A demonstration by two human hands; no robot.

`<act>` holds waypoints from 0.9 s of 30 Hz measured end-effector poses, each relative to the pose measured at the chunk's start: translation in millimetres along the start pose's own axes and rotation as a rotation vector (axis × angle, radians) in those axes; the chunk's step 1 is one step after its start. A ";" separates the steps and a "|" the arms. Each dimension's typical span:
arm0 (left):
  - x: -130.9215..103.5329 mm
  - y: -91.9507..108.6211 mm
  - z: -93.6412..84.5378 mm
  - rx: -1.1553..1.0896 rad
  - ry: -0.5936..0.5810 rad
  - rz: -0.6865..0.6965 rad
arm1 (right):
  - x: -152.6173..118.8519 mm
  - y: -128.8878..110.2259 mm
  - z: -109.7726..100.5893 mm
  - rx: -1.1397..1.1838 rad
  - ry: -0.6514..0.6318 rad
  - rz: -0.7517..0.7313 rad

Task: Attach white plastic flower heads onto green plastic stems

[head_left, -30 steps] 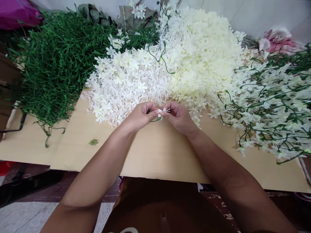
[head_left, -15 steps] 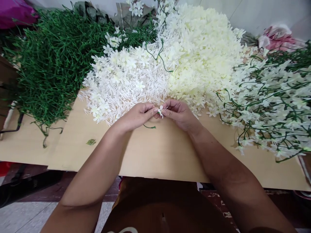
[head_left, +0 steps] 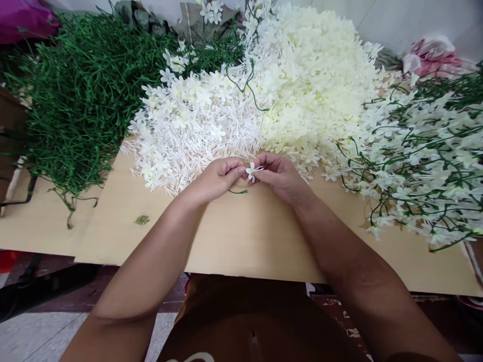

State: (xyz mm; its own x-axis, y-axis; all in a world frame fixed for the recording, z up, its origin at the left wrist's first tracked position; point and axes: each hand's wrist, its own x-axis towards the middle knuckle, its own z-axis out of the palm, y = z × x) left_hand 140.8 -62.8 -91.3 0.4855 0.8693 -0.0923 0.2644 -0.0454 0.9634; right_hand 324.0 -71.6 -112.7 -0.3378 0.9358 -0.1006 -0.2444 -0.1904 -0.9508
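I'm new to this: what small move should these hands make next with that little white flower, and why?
Probably the right hand should gently push the white filaments toward the white flower: they stick out on its side. The left hand is close on the other side, with a green stem showing below. At right, stemmed flowers lie piled.
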 end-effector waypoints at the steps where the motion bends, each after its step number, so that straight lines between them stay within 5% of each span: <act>1: 0.2 0.1 0.5 0.001 0.004 0.008 | 0.2 -0.3 -0.4 -0.001 -0.007 0.010; 12: 1.2 -2.0 8.1 -0.033 0.000 -0.002 | -0.9 0.3 -0.6 -0.069 0.011 0.064; 27: 3.1 0.9 14.1 -0.007 0.108 -0.030 | 0.7 19.9 18.7 -0.272 0.265 -0.251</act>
State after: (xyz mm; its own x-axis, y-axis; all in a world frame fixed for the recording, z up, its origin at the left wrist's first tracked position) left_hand 154.4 -67.1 -94.3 0.3849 0.9182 -0.0941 0.2712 -0.0151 0.9624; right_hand 301.9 -80.3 -126.1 -0.0462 0.9934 0.1049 -0.0289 0.1036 -0.9942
